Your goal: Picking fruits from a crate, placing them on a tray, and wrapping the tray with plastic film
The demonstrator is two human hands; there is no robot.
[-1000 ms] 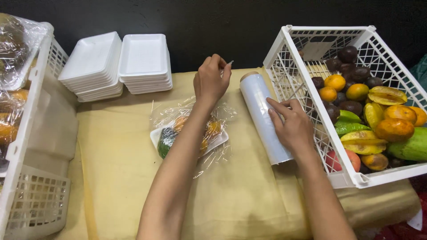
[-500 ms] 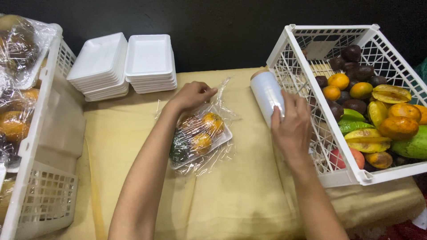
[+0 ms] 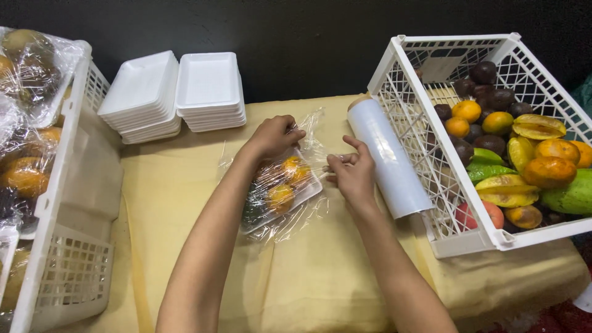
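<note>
A white foam tray of orange and green fruit (image 3: 285, 188), loosely covered in clear plastic film (image 3: 295, 219), lies on the tan-covered table (image 3: 296, 283). My left hand (image 3: 274, 135) pinches the film at the tray's far edge. My right hand (image 3: 353, 171) grips the film at the tray's right side, next to the roll of cling film (image 3: 390, 157), which lies against the white crate (image 3: 431, 179).
The white crate at the right holds mixed fruit (image 3: 512, 148). Two stacks of empty white foam trays (image 3: 176, 92) sit at the back. A white basket (image 3: 58, 246) at the left holds wrapped fruit trays (image 3: 24, 172).
My right hand has left the cling film roll and moved left to the wrapped tray. My left hand stays at the tray's far edge, pulling film over it.
</note>
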